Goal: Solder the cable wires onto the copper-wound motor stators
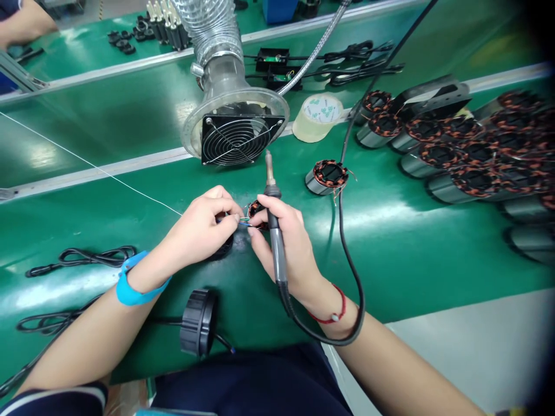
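Note:
My left hand (195, 225) is closed in a pinch on a thin blue wire (245, 223). A black round part (223, 249) lies beneath it, mostly hidden by the fingers. My right hand (295, 245) holds a soldering iron (278, 248), its tip pointing up and away from the wires. That hand's thumb and fingertips also meet at the wire ends beside my left fingers. Just behind the fingertips sits a copper-wound stator (255, 208), partly covered. A thin white strand (130, 190) runs from the left toward my left hand.
A fume duct with a fan guard (238, 138) hangs ahead. Right of it are a tape roll (318, 117), a single stator (327, 177) and several grouped stators (472, 173). A black cap (198, 323) and coiled cables (95, 256) lie nearer. The iron's cord loops round my right wrist.

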The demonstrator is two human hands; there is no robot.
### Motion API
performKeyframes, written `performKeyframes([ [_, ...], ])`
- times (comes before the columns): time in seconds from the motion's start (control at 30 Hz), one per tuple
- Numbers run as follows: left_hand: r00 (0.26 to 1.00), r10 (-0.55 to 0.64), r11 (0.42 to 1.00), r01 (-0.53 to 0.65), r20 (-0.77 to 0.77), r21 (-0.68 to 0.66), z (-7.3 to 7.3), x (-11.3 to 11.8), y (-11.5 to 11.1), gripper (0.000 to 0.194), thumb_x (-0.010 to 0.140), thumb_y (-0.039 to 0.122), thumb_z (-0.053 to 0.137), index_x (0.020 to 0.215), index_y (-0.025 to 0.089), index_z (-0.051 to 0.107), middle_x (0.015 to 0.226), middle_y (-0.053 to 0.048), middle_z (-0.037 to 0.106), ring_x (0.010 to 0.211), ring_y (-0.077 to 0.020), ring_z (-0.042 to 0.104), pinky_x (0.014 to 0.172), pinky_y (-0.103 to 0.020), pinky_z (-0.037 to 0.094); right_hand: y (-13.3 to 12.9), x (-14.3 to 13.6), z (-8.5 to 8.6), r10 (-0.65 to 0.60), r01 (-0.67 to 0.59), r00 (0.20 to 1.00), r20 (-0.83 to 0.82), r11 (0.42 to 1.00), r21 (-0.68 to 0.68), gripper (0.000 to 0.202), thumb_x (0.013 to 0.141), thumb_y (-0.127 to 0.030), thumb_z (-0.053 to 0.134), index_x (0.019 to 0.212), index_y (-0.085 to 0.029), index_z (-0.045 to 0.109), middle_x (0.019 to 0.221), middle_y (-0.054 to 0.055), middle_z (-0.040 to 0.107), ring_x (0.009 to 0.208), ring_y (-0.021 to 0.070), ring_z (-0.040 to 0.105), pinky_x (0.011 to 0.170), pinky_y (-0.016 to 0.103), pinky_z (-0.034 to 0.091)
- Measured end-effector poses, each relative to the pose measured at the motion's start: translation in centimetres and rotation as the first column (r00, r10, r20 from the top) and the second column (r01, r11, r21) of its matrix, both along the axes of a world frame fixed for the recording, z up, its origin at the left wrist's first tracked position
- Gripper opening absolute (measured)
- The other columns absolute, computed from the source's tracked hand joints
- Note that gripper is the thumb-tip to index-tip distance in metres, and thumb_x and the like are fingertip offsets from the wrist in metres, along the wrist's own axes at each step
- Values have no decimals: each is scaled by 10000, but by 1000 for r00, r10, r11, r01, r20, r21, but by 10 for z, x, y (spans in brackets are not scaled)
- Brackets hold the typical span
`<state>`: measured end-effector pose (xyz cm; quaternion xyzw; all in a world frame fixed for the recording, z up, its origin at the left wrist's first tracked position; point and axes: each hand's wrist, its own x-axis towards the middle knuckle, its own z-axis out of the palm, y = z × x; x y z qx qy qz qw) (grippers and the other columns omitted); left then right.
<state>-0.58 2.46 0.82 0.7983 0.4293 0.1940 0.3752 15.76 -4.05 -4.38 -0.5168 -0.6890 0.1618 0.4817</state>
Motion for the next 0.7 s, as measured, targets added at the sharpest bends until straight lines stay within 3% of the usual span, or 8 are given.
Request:
performKeyframes([
  [0.13,997,49,999,-50,57,19,1,-1,-4,98,833,165,546,742,165,583,811,-3,543,691,-113,518,631,-260,427,1,-4,1,-3,2,997,-73,1000,-3,464,887,-148,536,1315,-285,421,875,-15,648,909,205,637,900,436,479],
  [0.37,999,-31,995,27,41,96,6,-1,-5,117,884,170,547,789,174,616,891,-23,590,854,-146,562,768,-288,452,3,-4,-5,12,-27,967,-254,998,-59,503,876,-153,561,1335,-271,393,843,-30,627,894,186,647,912,446,488],
  [0.53,1000,-15,994,13,23,108,7,-3,-5,64,870,172,559,824,168,603,856,-13,558,746,-124,526,686,-270,439,4,-4,-5,17,-30,963,-268,999,-45,500,871,-146,559,1329,-265,397,833,-33,622,873,178,638,901,444,489],
  [0.7,999,-32,993,29,21,112,7,-3,-4,118,869,148,538,766,171,591,868,-25,576,826,-148,551,739,-287,451,4,-5,-5,-11,-1,968,-253,999,-47,492,869,-152,559,1323,-266,404,821,-35,624,853,177,646,879,435,497],
])
